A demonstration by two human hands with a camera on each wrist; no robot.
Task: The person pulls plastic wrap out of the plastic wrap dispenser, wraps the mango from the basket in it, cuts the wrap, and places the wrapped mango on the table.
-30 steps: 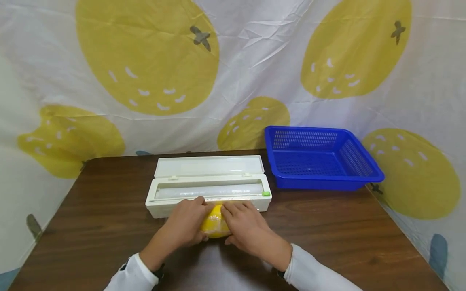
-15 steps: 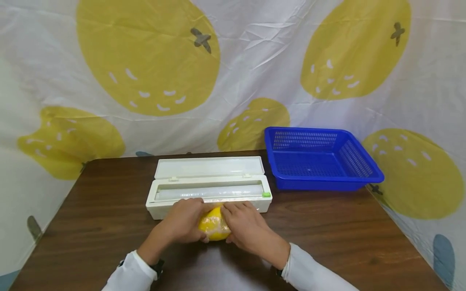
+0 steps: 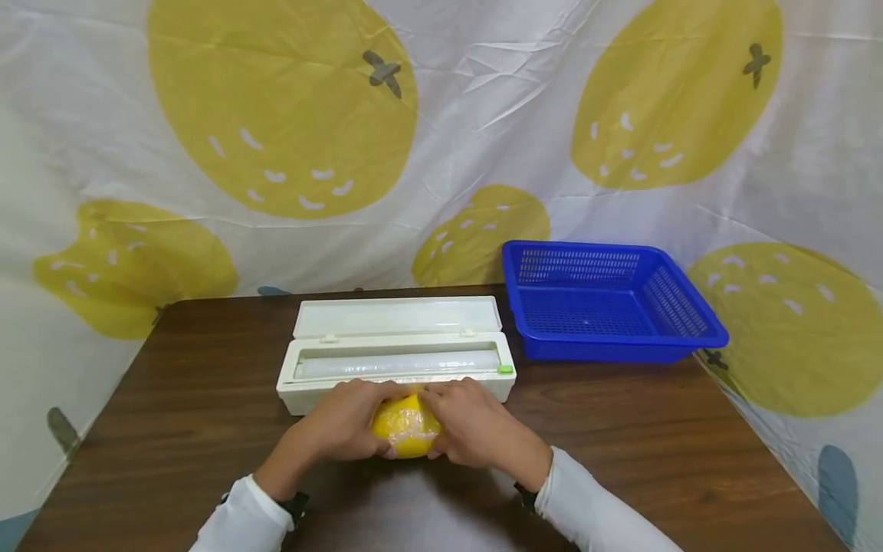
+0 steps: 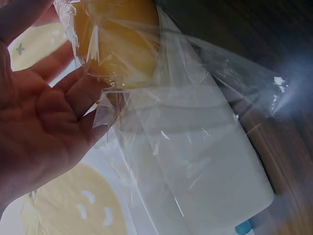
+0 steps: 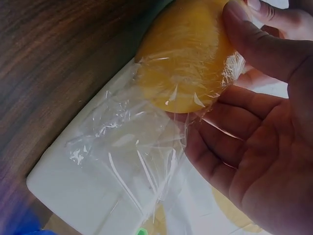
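A rounded yellow fruit (image 3: 405, 425), its skin shiny under cling film, is gripped between my two hands. My left hand (image 3: 350, 422) curls round its left side, and my right hand (image 3: 474, 425) holds the right side, thumb toward me and fingers over the far side. Loose clear cling film (image 4: 195, 112) trails from the fruit across the front of the white wrap box in the left wrist view. More crumpled cling film (image 5: 127, 142) hangs below the fruit in the right wrist view. The white cling film box (image 3: 303, 399) stands lid-up just beyond my hands, a film roll (image 3: 400, 363) inside.
A blue plastic basket (image 3: 621, 349) stands at the back right of the brown wooden table (image 3: 621, 445). A green slider (image 3: 506, 369) sits at the box's right end. Behind the table hangs a curtain (image 3: 483, 115) with yellow fruit prints.
The fruit has come slightly toward me and turned a little in my hands, showing more of its near face. The box and basket stay put.
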